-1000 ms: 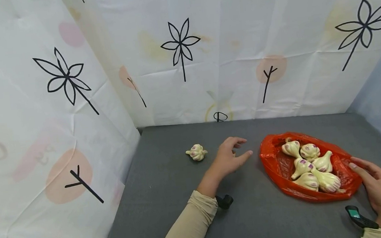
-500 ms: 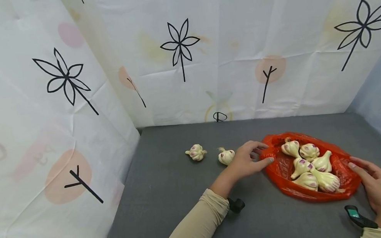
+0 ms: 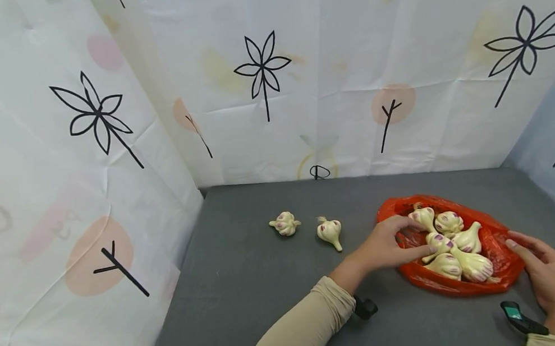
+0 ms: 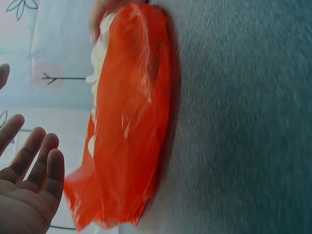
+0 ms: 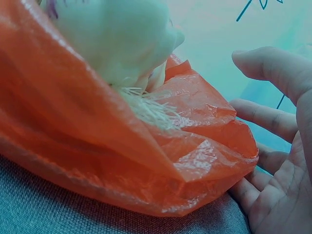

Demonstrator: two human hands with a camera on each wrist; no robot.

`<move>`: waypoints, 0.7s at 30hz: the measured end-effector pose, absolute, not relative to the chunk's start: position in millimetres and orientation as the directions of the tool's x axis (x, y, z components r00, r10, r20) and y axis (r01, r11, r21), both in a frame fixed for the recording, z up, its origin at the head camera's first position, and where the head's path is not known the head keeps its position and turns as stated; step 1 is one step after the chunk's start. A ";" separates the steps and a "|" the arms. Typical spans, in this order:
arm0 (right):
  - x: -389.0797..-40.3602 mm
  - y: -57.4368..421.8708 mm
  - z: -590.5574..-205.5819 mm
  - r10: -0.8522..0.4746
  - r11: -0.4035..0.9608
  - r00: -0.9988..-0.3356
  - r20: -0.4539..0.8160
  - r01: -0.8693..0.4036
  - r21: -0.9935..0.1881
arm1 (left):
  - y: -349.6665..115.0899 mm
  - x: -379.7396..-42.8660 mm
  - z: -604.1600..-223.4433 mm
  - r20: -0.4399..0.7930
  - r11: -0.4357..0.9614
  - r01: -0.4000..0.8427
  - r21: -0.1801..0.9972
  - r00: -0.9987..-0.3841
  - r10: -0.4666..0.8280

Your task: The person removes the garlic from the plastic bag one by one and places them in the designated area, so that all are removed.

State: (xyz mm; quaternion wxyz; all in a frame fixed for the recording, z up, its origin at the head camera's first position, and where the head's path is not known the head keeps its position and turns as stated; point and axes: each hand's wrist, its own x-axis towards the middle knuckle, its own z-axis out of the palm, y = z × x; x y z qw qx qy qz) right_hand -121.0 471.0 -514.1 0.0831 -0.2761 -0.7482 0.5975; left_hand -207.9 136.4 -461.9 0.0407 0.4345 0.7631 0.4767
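A red plastic bag [image 3: 434, 286] lies spread with its mouth up, holding several garlic bulbs [image 3: 469, 240]. My left hand [image 3: 384, 246] reaches over the bag's left rim, its thumb and fingers apart on either side of a garlic bulb [image 3: 438, 242]. In the left wrist view those fingers [image 4: 36, 156] are spread and hold nothing. At the bag's right end rests my right hand [image 3: 549, 268]. The right wrist view has its fingers [image 5: 265, 119] loosely bent along the outside of the plastic, thumb standing away from it.
Two loose garlic bulbs lie left of the bag on the grey tabletop [image 3: 249, 289]: one bulb [image 3: 285, 224] farther left, another bulb [image 3: 330, 232] nearer the bag. White patterned sheets [image 3: 348, 75] stand behind and at both sides.
My left hand has moved right, from beside the loose garlic bulb to over the bag's opening, uncovering that bulb on the table. My right hand stays at the bag's right end.
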 end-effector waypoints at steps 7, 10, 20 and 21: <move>-121.5 470.6 -515.0 0.513 0.152 -0.833 -0.208 0.327 -0.933 | 155.1 -203.3 -461.9 0.326 0.204 0.645 0.736 -0.602 0.729; -121.5 470.9 -515.5 0.511 0.149 -0.837 -0.197 0.312 -0.939 | 160.7 -201.7 -464.2 0.314 0.208 0.645 0.735 -0.596 0.739; -122.2 471.2 -514.3 0.514 0.155 -0.835 -0.199 0.318 -0.935 | 175.5 -202.9 -473.8 0.307 0.262 0.705 0.659 -0.570 0.762; -122.2 471.2 -514.3 0.513 0.151 -0.835 -0.197 0.314 -0.937 | 176.7 -202.5 -474.7 0.297 0.274 0.706 0.653 -0.572 0.765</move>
